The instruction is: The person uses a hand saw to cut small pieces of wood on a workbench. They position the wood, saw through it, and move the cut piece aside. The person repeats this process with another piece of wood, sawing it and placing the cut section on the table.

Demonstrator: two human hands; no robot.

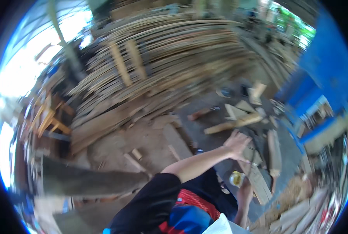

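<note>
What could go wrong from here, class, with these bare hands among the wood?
The spread left hand is close to a long pale stick, so splinters are possible. Loose pieces crowd the dark worktop; one might get knocked off. The board beside the right hand could shift if unsecured.

The person's shirt point(183, 219) has a black left sleeve point(148, 202) and a red-and-blue front point(197, 200) (the red looks patterned); left hand point(237, 143) and right hand point(245, 191) are bare.
</note>
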